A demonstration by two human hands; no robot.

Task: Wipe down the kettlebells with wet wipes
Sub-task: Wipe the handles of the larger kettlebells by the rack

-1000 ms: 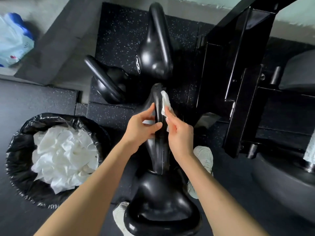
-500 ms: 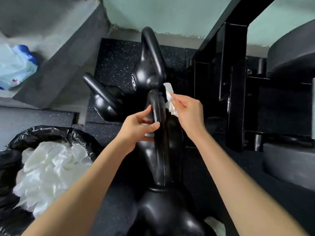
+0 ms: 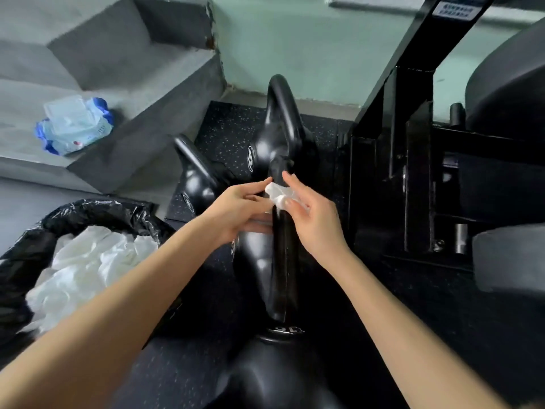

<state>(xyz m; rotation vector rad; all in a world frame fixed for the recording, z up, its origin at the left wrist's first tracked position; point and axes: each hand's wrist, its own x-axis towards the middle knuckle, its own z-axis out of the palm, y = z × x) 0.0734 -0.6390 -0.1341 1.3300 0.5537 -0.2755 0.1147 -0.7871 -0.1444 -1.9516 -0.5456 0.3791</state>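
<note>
A large black kettlebell (image 3: 280, 290) stands right below me, its tall handle running up the middle of the view. Above that handle my left hand (image 3: 239, 211) and my right hand (image 3: 312, 219) meet, both pinching a crumpled white wet wipe (image 3: 278, 196) between their fingertips. Two more black kettlebells stand behind on the speckled mat: a tall kettlebell (image 3: 274, 140) in the middle and a smaller kettlebell (image 3: 194, 175) to its left.
A black-lined bin (image 3: 59, 219) full of used white wipes sits at the lower left. A blue pack of wet wipes (image 3: 73, 125) lies on a grey step at the left. A black machine frame (image 3: 407, 172) and padded seats fill the right side.
My left hand has let go of the handle and come up to the wipe. My right hand moved from the handle's right side to over it. The camera has tilted up.
</note>
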